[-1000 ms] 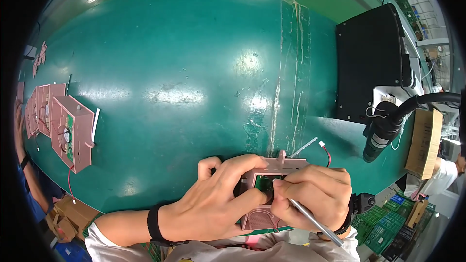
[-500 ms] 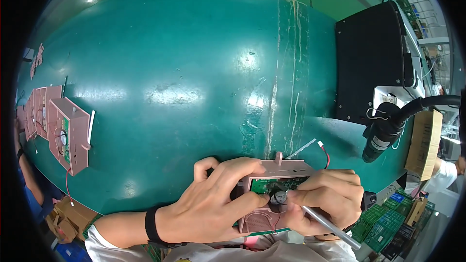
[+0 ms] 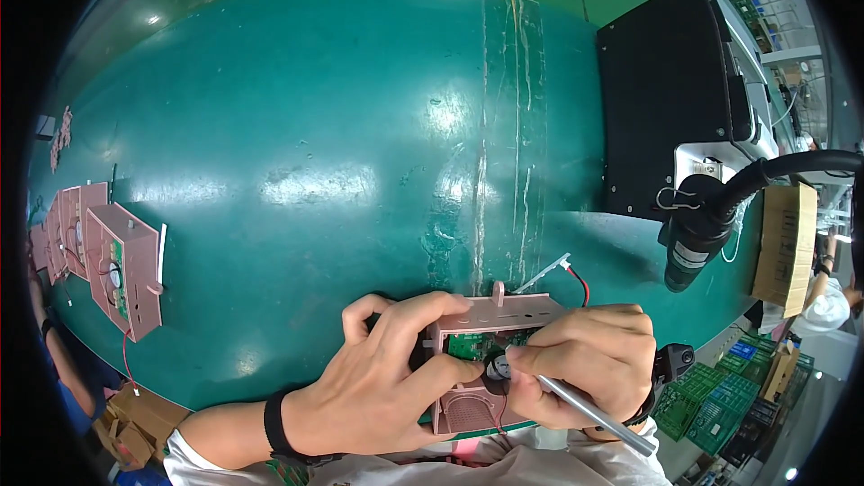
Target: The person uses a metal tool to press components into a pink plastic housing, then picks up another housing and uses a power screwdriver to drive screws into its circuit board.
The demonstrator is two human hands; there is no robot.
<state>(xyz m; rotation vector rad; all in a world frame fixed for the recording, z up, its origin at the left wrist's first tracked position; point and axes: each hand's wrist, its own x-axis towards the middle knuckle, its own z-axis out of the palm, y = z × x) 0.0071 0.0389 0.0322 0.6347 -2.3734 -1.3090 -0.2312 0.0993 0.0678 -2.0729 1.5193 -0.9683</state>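
My left hand (image 3: 382,369) is wrapped round a pink plastic housing (image 3: 513,313) at the table's near edge, fingers over its far wall. Its thumb presses beside a small round black-and-silver part (image 3: 498,366) inside. A green circuit board (image 3: 465,345) lies in the housing, partly covered by both hands. My right hand (image 3: 589,364) pinches close to the round part, with a slim silver pen-shaped tool (image 3: 598,414) held in its fingers. Where that tool's tip meets the part is hidden. Red-and-black wires with a white connector (image 3: 565,264) stick out beyond the housing.
More pink housings (image 3: 135,274) with boards and wires stand at the far left, near a co-worker's arm (image 3: 63,351). A black machine (image 3: 666,99) stands at the right, with a thick cable and black plug (image 3: 688,252). Clear tape (image 3: 513,126) runs along the green tabletop.
The whole view has shifted a little, so the machine and the housing sit further left in it. Both hands keep their hold, with the right one still pinching at the round part.
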